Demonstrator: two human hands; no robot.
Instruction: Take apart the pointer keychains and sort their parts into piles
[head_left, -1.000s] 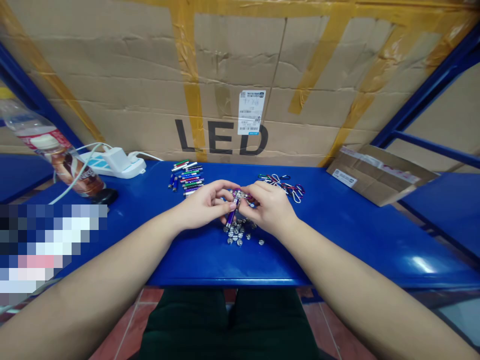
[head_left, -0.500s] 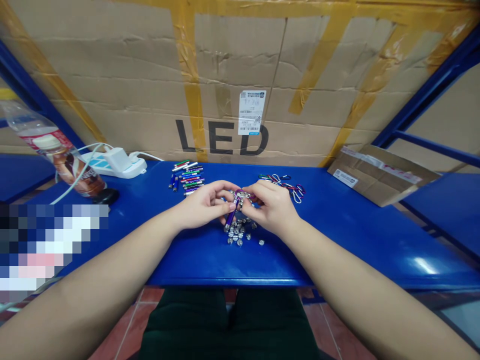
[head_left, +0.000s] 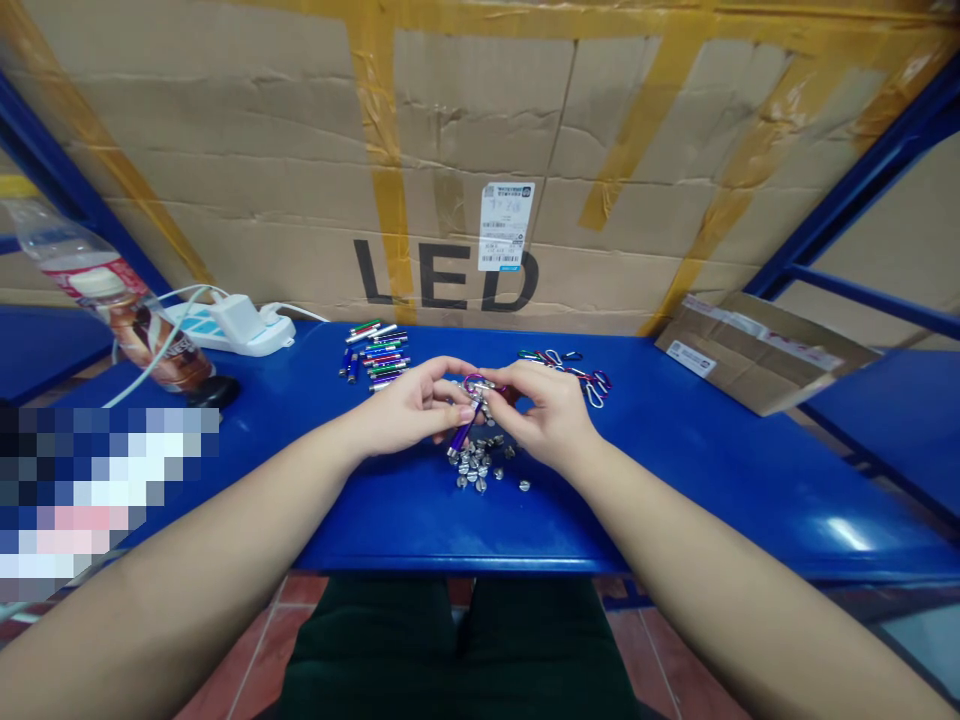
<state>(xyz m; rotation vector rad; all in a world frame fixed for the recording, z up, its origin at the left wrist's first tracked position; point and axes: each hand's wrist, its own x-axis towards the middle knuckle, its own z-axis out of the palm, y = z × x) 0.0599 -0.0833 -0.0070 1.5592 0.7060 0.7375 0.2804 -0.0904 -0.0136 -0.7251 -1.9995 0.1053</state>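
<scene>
Over the middle of the blue table my left hand [head_left: 409, 408] pinches a small purple metal tube [head_left: 463, 436] between thumb and fingers. The tube slants down to the left and has a silver end. At its upper end is a purple-pink carabiner [head_left: 472, 380], which the fingers of my right hand [head_left: 546, 408] grip. My fingers hide most of the carabiner and the place where it meets the tube. Below both hands lies a loose pile of small silver metal caps [head_left: 472, 466], partly covered by the hands.
Several coloured tubes [head_left: 384, 360] lie behind my left hand, and coloured carabiners [head_left: 598, 388] behind my right. A power strip [head_left: 262, 335] and bottles [head_left: 161, 345] stand at left, a small cardboard box [head_left: 750, 355] at right. A large carton [head_left: 300, 200] closes off the back.
The tube tilts slightly more, and my right fingers have shifted a little at the carabiner. Both hands stay in nearly the same place.
</scene>
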